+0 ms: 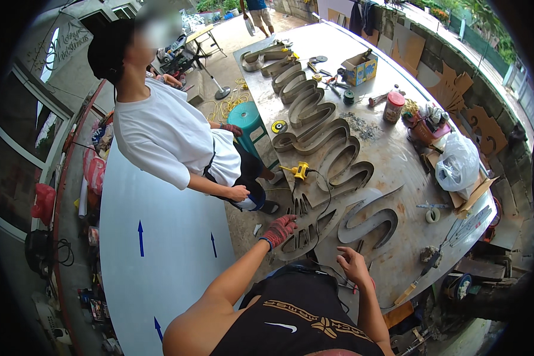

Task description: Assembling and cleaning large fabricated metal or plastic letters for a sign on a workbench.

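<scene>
My left hand [279, 231], in a red and grey knit glove, reaches to the near left edge of a metal table [391, 204]. Its fingers stretch over the rim of a raised metal letter shape [307, 232] with narrow slots; whether they touch it is unclear. My bare right hand [354, 265] hovers by the table's near edge, fingers apart and holding nothing. Just beyond it lies a curved S-shaped metal piece [384, 228]. A yellow power tool [301, 171] with a dark cord rests beyond my left hand.
More bent-metal letters [305, 107] run along the table's left side. A person in a white shirt [166, 130] stands at left, beside a green stool [247, 118]. A red-lidded jar [393, 107], a cardboard box [359, 66], a plastic bag [457, 160] and a wooden-handled tool [406, 293] occupy the right side.
</scene>
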A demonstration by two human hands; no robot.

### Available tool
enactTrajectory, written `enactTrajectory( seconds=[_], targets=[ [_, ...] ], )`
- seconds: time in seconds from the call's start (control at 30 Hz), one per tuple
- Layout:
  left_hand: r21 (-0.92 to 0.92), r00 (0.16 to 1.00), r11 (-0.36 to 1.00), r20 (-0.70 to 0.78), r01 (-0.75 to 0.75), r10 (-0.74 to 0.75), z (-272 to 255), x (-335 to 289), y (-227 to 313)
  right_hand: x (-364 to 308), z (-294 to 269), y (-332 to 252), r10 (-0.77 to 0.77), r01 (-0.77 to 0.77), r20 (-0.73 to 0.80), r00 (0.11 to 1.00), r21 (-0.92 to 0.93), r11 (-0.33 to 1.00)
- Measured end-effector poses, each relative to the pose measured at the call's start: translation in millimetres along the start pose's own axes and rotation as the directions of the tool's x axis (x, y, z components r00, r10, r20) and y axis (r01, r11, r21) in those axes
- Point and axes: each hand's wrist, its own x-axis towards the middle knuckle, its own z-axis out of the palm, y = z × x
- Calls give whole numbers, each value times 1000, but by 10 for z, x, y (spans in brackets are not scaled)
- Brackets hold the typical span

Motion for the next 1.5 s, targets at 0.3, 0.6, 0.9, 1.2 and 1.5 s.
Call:
enactTrajectory(
  seconds=[0.3, 0.6, 0.9, 1.2, 1.5],
  targets=[
    [-17, 1000, 1000, 6, 0, 0, 13, -74, -54, 4, -30, -76, -21, 21, 4, 1000, -43, 999],
    [28, 997, 997, 13, 77, -78, 45, -160, -59, -16, -44, -102, 29, -27, 39, 999, -67, 997],
    [115, 833, 860, 339, -497, 436, 802, -968, 1890, -36, -18, 2, 28, -26, 29, 999, -63, 998],
    [-149, 188, 398, 699, -905, 690, 1564, -2158, 3331, 78, 120, -191, -15, 21, 78, 997, -81, 997],
    [253, 280, 169, 510, -952, 813, 1860, -1960, 2794, -74, 125, 29, 28, -27, 49, 998, -35, 999]
  ],
)
